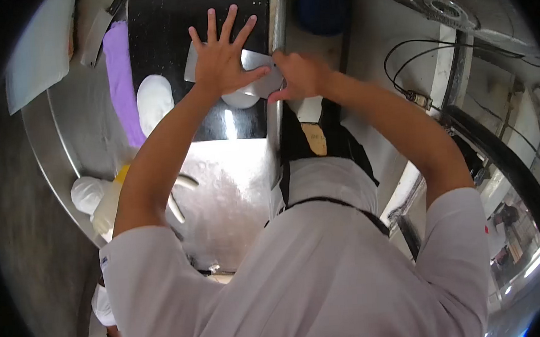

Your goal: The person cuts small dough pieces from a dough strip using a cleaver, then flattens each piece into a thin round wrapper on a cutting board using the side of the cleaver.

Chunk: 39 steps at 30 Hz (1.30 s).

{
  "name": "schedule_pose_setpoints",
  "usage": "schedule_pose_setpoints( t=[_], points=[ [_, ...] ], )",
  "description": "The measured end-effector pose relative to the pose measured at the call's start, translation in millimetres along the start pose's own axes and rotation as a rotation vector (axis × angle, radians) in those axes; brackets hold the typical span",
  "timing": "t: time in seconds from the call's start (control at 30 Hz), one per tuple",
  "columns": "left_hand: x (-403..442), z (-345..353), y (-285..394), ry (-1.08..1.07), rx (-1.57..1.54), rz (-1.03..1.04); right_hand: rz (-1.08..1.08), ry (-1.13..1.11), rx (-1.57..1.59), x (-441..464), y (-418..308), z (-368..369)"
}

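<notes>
My left hand (pixel 222 66) lies spread, fingers apart, on top of a broad metal blade (pixel 256 62) over the black board (pixel 156 30). At the board's right edge my right hand (pixel 301 74) is closed round the blade's handle end; the handle itself is hidden by my fingers. A round white piece (pixel 240 100) shows partly from under the blade. Left of my hands, a white lump (pixel 155 102) rests at the board's left edge beside a folded purple cloth (pixel 121 85).
A cleaver (pixel 96 38) lies at the upper left near a pale board (pixel 39 56). White plastic bags (pixel 91 195) sit lower left. A fan (pixel 442 3) and black cables (pixel 399 58) are at the upper right. Part of another person (pixel 103 305) shows lower left.
</notes>
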<state>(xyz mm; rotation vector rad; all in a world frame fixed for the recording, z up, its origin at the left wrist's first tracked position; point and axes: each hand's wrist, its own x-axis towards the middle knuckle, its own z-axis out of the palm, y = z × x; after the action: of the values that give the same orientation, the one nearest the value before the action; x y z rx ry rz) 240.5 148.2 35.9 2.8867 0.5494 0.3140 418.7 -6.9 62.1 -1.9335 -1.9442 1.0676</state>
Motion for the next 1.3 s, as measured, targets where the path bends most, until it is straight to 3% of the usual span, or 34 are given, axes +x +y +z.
schedule_pose_setpoints(
  t=[0.03,0.07,0.1,0.17,0.23,0.3,0.37,0.43,0.5,0.53,0.57,0.63,0.67,0.73,0.77,0.8,0.83,0.87,0.9,0.93,1.03,1.1,1.3],
  points=[
    [5.1,0.7,-1.8,-0.023,0.010,-0.004,0.043,-0.048,-0.012,-0.4,1.5,0.9],
    [15.1,1.6,-6.7,0.001,0.013,-0.003,-0.048,0.087,0.068,8.3,15.7,9.3],
    [25.7,-0.4,-15.0,0.020,0.020,0.004,-0.044,0.076,0.078,14.0,15.7,4.8],
    [48.7,-22.2,-15.8,0.028,0.065,-0.037,-0.082,0.155,-0.062,30.6,16.1,-29.0],
    [63.4,-43.9,-4.7,-0.141,0.102,-0.137,-0.049,0.152,-0.058,32.6,18.2,-22.1],
    [31.8,0.9,-21.7,0.041,-0.003,0.025,-0.211,0.147,-0.001,22.7,26.5,-9.9],
    [24.7,2.2,-8.6,0.003,-0.012,0.010,0.016,-0.005,-0.042,7.9,21.3,-1.4],
    [39.5,1.9,-13.1,0.094,-0.022,0.041,-0.178,0.260,0.013,11.6,22.0,-10.3],
    [52.0,-15.3,-16.4,-0.025,0.206,-0.061,0.005,0.070,0.073,32.7,23.1,-34.1],
    [74.3,-37.4,-14.4,-0.015,0.325,-0.124,-0.107,0.196,0.033,48.4,31.3,-44.9],
    [73.0,-23.6,-28.2,0.241,0.291,-0.056,-0.216,0.301,-0.010,63.6,39.8,-56.6],
    [64.0,-22.1,-40.5,0.211,0.317,-0.095,0.123,0.375,-0.030,83.9,35.5,-69.6],
    [48.8,-24.6,-43.2,0.203,0.318,-0.090,0.259,0.234,0.373,70.7,8.2,-92.5],
    [14.4,-36.8,-41.4,-0.005,-0.186,0.297,0.321,0.198,0.384,61.4,12.5,-67.9],
    [-2.1,-39.8,-29.6,-0.121,-0.164,0.380,0.381,0.168,0.387,56.7,21.8,-47.9],
    [-11.2,-52.3,-18.2,-0.236,-0.118,0.450,-0.015,0.297,0.117,47.6,49.4,-8.7],
    [-18.3,-60.5,-8.2,-0.352,-0.077,0.516,-0.049,0.251,0.137,19.0,32.0,11.3],
    [-22.1,-56.6,-2.4,-0.332,-0.050,0.527,-0.023,0.265,0.252,-1.7,26.8,37.7],
    [-23.0,-55.1,3.9,-0.328,-0.046,0.524,0.021,0.213,0.345,-20.2,12.2,46.0],
    [-21.1,-54.3,9.7,-0.314,-0.001,0.475,0.233,0.072,0.468,-38.9,-18.4,30.2],
    [-12.8,-57.5,17.3,-0.194,-0.026,0.417,0.142,0.138,0.469,-56.7,-17.3,60.5],
    [0.8,-78.6,21.3,-0.586,-0.037,0.310,0.140,0.139,0.487,-71.5,-18.1,74.7],
    [0.4,-100.5,6.0,-0.668,-0.279,0.094,0.169,-0.065,0.423,-132.3,-49.5,105.3]
  ],
)
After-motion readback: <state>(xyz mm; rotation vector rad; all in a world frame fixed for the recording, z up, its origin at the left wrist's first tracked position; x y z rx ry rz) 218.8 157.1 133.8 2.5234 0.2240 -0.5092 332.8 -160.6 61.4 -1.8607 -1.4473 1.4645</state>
